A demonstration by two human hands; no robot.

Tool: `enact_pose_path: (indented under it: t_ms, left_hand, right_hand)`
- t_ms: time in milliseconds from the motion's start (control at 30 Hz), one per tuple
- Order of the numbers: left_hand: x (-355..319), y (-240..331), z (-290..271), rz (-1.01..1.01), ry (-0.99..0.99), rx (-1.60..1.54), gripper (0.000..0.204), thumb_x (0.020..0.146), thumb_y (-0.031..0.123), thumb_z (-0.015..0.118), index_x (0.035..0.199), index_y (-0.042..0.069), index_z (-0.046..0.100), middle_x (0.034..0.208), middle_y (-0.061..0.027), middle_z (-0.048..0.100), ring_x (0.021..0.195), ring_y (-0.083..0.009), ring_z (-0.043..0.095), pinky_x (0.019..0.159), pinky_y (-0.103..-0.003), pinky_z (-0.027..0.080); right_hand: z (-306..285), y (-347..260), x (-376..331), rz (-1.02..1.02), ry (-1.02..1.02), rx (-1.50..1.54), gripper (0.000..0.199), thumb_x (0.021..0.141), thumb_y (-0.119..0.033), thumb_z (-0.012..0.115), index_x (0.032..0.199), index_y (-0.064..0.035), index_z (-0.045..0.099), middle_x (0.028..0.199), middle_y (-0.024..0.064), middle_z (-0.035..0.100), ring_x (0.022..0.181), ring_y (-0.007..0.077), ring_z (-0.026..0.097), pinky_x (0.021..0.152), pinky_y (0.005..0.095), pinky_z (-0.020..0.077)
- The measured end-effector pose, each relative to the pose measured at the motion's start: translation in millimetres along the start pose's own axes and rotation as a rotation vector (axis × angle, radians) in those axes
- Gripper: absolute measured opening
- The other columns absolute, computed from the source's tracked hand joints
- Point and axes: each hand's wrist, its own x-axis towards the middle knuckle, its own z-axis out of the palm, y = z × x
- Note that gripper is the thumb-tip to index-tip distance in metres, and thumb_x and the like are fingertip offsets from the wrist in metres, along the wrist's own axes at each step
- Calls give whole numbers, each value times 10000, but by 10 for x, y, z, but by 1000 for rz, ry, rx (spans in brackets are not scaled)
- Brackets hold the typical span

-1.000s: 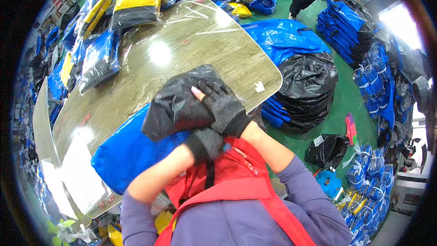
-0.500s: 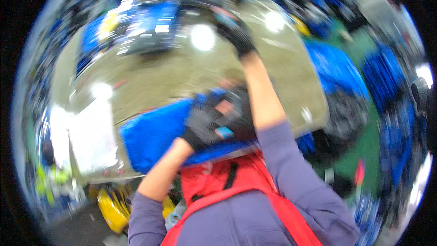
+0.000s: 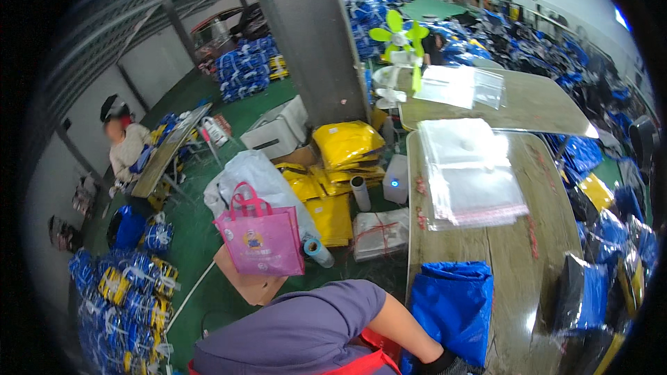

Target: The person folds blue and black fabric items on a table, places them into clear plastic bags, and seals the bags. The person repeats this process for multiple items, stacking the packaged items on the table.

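Blue bag (image 3: 455,309), pink tote (image 3: 262,236), yellow packages (image 3: 346,142), green floor (image 3: 208,285)

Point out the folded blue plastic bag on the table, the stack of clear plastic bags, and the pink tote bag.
Folded blue plastic bag (image 3: 453,309): head view, middle of its top face.
Stack of clear plastic bags (image 3: 469,170): head view, centre of the top sheet.
Pink tote bag (image 3: 262,239): head view, middle of its front panel.
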Motion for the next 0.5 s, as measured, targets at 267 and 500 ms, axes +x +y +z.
enact_pose_path:
  t_ms: [267,500]
  left_hand:
    - [-200,-151,-121,-95,34,-27,885,611,690,632,1259,103,503,1310,-216,482,1219,-417,435,975,-557,334]
    - [-193,-55,-237,-102,62,-70,916,593,717,625,1258,97,512,1315,-215,482,1222,-424,429,995,-552,322]
  right_hand:
    - [367,-135,-96,-220,-49,-80,313,917,-284,593,1110,-38,576,890,108,626,756,205,589,655,313,486]
    - [1084,-673,-92,-390,22,-943,545,933,-396,550,1257,42,530,1227,225,586,1143,340,541,997,385,402]
